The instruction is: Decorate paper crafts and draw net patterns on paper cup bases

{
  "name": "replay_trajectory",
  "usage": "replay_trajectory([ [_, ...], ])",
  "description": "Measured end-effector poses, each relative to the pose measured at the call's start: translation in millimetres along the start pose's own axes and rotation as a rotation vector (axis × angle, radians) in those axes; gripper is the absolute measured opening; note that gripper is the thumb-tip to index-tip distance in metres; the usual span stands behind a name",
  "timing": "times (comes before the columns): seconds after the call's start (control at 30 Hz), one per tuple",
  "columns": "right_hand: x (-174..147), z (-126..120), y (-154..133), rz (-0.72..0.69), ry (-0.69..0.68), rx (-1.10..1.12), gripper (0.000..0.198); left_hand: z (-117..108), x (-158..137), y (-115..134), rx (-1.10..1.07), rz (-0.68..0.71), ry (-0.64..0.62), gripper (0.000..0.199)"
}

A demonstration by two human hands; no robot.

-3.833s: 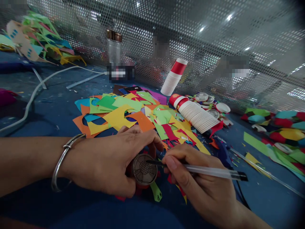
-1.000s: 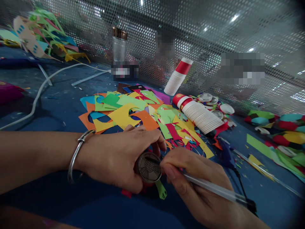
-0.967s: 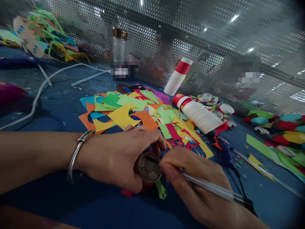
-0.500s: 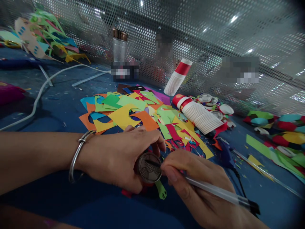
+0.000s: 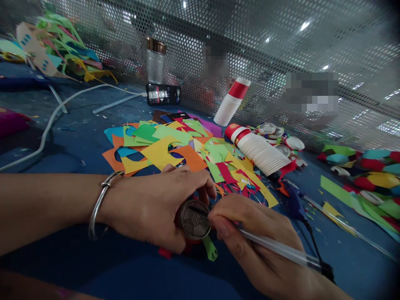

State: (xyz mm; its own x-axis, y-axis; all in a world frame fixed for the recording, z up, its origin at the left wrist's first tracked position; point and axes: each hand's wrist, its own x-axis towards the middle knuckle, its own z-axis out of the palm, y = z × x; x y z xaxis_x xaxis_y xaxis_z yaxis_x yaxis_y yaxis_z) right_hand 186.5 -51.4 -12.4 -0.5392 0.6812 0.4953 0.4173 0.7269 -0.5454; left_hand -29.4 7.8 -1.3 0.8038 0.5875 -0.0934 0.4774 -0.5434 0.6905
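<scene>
A small round paper cup bottom (image 5: 194,223) with a rim faces up, and dark lines form a grid pattern on it. My left hand (image 5: 150,204), a silver bangle at its wrist, is closed around the cup piece's far and left sides. In my right hand (image 5: 253,237) is a pen (image 5: 281,246) with a clear barrel and a black cap end. The pen's dark tip rests on or just over the drawn face; contact is hard to tell. From under the cup piece sticks a green paper strip (image 5: 211,249) with small dark marks. Red bits show beneath.
Coloured paper scraps (image 5: 165,146) lie beyond my hands. Paper cup stacks (image 5: 261,151) and cut cup rims (image 5: 283,132) are behind. A phone (image 5: 163,95) on a white cable (image 5: 51,121) leans near a bottle (image 5: 155,62). A blue glue gun (image 5: 295,202) lies right, before a perforated metal panel (image 5: 250,46).
The pen has shifted slightly over the cup bottom, and my right hand has moved a little to the left. My left hand keeps its hold. The whole view has drifted slightly.
</scene>
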Motion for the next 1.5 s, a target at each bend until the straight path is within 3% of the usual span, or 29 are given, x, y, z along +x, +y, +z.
replay_trajectory([
  [0.27, 0.5, 1.1, -0.8, 0.009, -0.017, 0.004, 0.011, -2.1, -0.2, 1.5, 0.022, -0.01, -0.001, 0.058],
  [0.7, 0.9, -0.2, 0.7, 0.008, 0.013, -0.024, 0.011, -6.0, -0.6, 5.4, 0.034, -0.072, -0.057, 0.067],
  [1.3, -1.2, -4.1, -1.3, 0.048, -0.008, -0.062, 0.01, -2.0, -0.6, -0.6, 0.021, -0.011, 0.001, 0.067],
  [1.5, -1.0, -1.0, 1.8, 0.017, 0.005, -0.029, 0.011, -7.2, -0.8, 5.4, -0.027, -0.018, -0.049, 0.065],
])
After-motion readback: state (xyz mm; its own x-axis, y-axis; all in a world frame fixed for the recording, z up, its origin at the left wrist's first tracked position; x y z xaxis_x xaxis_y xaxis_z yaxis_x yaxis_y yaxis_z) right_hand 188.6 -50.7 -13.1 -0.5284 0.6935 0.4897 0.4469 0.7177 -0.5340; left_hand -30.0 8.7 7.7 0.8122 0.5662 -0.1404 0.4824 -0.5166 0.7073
